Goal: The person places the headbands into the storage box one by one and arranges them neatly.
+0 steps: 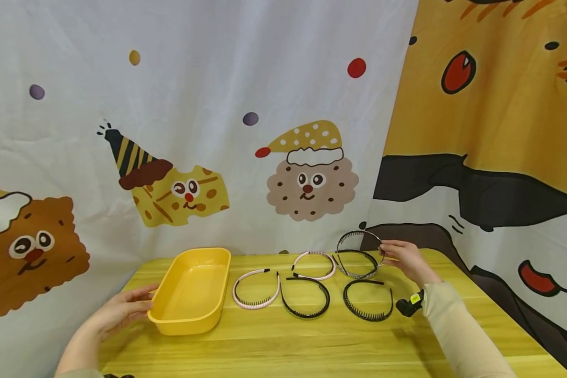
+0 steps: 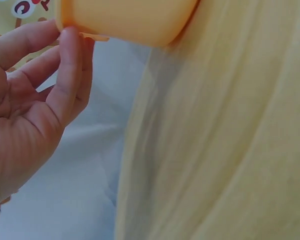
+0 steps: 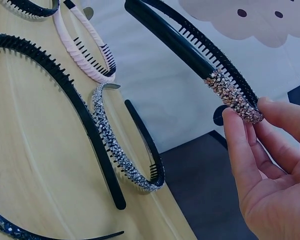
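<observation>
My right hand (image 1: 406,258) pinches a toothed headband (image 3: 232,95) by its glittery, rhinestone-covered part, between thumb and fingers. It is raised at the table's back right, its smooth black end pointing away from the hand. Below it lies a silver glitter headband (image 3: 110,137) with black ends. At the left, my left hand (image 1: 125,310) holds the rim of a yellow plastic tray (image 1: 189,326) on its left side. The left wrist view shows thumb and fingertips right at the tray's edge (image 2: 125,22). Nothing lies in the tray.
Between tray and right hand lie two pink headbands, one in front (image 1: 256,304) and one behind (image 1: 328,274). Black headbands lie at the middle (image 1: 307,315) and front right (image 1: 368,316) of the wooden table (image 1: 283,352). A cartoon-printed curtain (image 1: 208,79) hangs close behind.
</observation>
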The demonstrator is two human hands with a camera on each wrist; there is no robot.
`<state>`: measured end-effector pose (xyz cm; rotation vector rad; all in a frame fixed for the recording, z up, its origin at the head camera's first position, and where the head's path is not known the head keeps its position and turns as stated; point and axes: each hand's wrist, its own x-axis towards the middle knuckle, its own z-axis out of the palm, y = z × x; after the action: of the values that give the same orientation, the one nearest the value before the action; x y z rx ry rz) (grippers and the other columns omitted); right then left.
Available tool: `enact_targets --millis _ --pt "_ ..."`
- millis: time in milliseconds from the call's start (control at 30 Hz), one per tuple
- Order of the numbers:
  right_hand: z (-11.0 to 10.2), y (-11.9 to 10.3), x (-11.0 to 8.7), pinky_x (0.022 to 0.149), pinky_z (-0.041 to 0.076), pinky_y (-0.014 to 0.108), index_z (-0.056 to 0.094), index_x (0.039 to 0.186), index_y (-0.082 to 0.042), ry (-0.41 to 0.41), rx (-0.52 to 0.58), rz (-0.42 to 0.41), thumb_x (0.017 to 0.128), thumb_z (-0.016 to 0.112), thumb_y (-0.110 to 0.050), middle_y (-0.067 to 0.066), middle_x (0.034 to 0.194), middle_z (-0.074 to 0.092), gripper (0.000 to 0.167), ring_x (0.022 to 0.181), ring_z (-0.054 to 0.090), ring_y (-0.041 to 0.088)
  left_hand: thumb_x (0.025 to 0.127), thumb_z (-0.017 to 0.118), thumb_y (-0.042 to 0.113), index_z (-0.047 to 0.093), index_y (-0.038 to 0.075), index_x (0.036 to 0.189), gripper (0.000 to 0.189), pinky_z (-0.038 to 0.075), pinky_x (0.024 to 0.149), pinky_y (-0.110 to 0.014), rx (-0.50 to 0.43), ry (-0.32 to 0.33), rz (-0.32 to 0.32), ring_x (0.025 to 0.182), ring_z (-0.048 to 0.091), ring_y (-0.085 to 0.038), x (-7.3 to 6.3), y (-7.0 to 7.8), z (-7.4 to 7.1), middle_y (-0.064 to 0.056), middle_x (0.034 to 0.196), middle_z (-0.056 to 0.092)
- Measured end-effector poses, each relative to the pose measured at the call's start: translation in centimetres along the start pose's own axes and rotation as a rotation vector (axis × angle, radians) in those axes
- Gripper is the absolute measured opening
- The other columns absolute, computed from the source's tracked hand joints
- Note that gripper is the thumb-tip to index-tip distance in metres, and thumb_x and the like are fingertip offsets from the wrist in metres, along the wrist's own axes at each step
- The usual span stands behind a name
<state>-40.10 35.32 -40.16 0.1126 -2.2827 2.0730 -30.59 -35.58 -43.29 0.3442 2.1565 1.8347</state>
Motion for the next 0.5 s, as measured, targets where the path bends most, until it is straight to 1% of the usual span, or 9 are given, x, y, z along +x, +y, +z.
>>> enact_targets --millis 33,100,200,333,433,500 --pt "0.01 -0.03 0.01 0.076 0.056 0.031 0.045 0.136 0.012 0.002 -0.006 -0.001 0.098 0.06 -0.016 0.006 0.104 0.066 0.049 0.086 0.064 0.009 0.099 0.053 0.008 0.021 -0.017 0.145 0.061 0.053 0.086 -0.032 0.029 0.003 -0.001 0.103 0.062 -0.013 0.02 0.15 0.07 -0.022 0.131 0.05" --pt "0.01 -0.11 0.03 0.077 0.056 0.031 0.042 0.137 0.013 -0.001 -0.019 -0.004 0.098 0.059 -0.017 0.008 0.107 0.065 0.052 0.087 0.064 0.01 0.099 0.054 0.009 0.019 -0.018 0.145 0.064 0.053 0.086 -0.032 0.086 0.012 -0.003 0.103 0.061 -0.011 0.05 0.39 0.18 -0.028 0.136 0.045" --pt "-0.04 -0.23 0.09 0.077 0.056 0.031 0.042 0.137 0.013 0.007 -0.024 -0.004 0.098 0.06 -0.018 0.006 0.105 0.065 0.054 0.088 0.064 0.011 0.098 0.056 0.009 0.018 -0.019 0.144 0.066 0.053 0.086 -0.032 0.139 0.018 -0.006 0.102 0.06 -0.01 0.06 0.6 0.24 -0.035 0.135 0.039" --pt "0.01 -0.48 0.13 0.077 0.056 0.031 0.042 0.137 0.013 -0.01 -0.049 -0.017 0.098 0.06 -0.019 0.001 0.101 0.065 0.054 0.089 0.064 0.01 0.098 0.056 0.01 0.019 -0.018 0.145 0.066 0.052 0.087 -0.034 0.155 0.021 -0.023 0.101 0.06 -0.009 -0.03 0.64 0.17 -0.032 0.133 0.042" --pt "0.12 -0.78 0.13 0.077 0.056 0.031 0.046 0.135 0.011 -0.019 -0.054 -0.024 0.097 0.061 -0.019 -0.002 0.098 0.065 0.05 0.088 0.064 0.009 0.098 0.057 0.01 0.02 -0.017 0.145 0.066 0.052 0.087 -0.034 0.153 0.022 -0.032 0.101 0.06 -0.009 -0.13 0.62 0.13 -0.032 0.133 0.041" --pt "0.2 -1.01 0.1 0.079 0.056 0.033 0.047 0.133 0.011 -0.024 -0.046 -0.025 0.097 0.061 -0.019 -0.004 0.095 0.066 0.048 0.087 0.065 0.009 0.098 0.057 0.01 0.019 -0.017 0.145 0.066 0.052 0.087 -0.033 0.152 0.024 -0.036 0.101 0.06 -0.009 -0.18 0.63 0.14 -0.033 0.133 0.041"
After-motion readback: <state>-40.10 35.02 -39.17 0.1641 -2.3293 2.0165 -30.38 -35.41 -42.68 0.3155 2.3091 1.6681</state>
